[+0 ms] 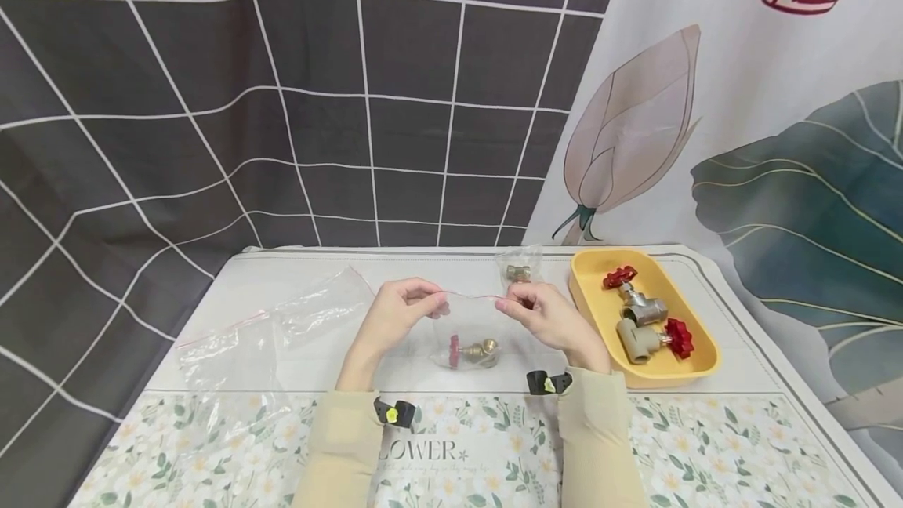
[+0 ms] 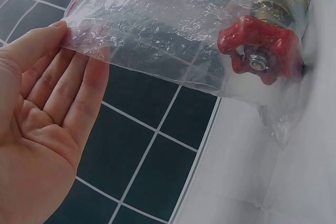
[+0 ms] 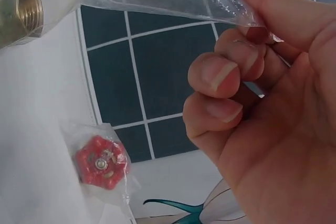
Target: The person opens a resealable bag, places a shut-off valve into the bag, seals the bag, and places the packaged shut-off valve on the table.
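Observation:
A clear zip bag (image 1: 458, 322) with a red line along its mouth hangs between both hands. My left hand (image 1: 398, 312) pinches one top corner between thumb and fingers. The opposite corner is pinched by my right hand (image 1: 553, 320), its other fingers curled in the right wrist view. Inside the bag, at its bottom, lies a brass valve (image 1: 480, 350) with a red handwheel (image 2: 260, 48). The valve's threaded opening (image 3: 30, 9) shows through the plastic in the right wrist view.
A second bagged valve (image 1: 518, 273) with a red handwheel (image 3: 102, 162) lies behind my right hand. To the right, a yellow tray (image 1: 585, 288) holds two valves with red handwheels. Flat clear zip bags (image 1: 233, 367) lie at the left, partly over the floral mat (image 1: 705, 445).

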Motion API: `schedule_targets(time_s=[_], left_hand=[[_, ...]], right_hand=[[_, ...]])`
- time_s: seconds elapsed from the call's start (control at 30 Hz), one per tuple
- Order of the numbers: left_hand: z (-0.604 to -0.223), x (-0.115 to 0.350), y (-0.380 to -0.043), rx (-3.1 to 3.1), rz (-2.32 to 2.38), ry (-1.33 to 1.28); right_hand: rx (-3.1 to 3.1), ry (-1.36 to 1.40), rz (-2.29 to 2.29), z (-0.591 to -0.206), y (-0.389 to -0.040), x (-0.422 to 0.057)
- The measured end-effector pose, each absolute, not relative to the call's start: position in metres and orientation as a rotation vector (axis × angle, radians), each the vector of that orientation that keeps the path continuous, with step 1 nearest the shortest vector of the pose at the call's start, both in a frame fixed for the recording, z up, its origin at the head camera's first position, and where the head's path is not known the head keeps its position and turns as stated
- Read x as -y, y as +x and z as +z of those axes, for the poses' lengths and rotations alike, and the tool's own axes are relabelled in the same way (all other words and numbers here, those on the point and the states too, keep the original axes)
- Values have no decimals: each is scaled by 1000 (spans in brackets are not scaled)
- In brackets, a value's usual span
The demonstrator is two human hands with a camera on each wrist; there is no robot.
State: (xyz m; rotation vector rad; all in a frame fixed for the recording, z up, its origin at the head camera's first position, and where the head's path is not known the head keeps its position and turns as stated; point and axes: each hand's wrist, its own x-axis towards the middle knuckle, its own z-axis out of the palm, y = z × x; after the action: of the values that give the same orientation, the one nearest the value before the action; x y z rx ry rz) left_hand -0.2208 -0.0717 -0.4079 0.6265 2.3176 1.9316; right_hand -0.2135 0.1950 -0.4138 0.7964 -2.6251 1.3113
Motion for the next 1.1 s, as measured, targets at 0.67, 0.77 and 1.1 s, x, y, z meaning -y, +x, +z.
schedule_targets(time_s=[0.67, 0.77, 1.1], left_hand=[[-422, 76, -230, -2305, 1948, 644], [-423, 77, -231, -2289, 1946, 655], [-435, 83, -235, -2166, 1775, 754]], right_hand=[[2639, 750, 1382, -390, -199, -184], [2679, 688, 1428, -402, -207, -188], [2819, 578, 1482, -421, -216, -194]])
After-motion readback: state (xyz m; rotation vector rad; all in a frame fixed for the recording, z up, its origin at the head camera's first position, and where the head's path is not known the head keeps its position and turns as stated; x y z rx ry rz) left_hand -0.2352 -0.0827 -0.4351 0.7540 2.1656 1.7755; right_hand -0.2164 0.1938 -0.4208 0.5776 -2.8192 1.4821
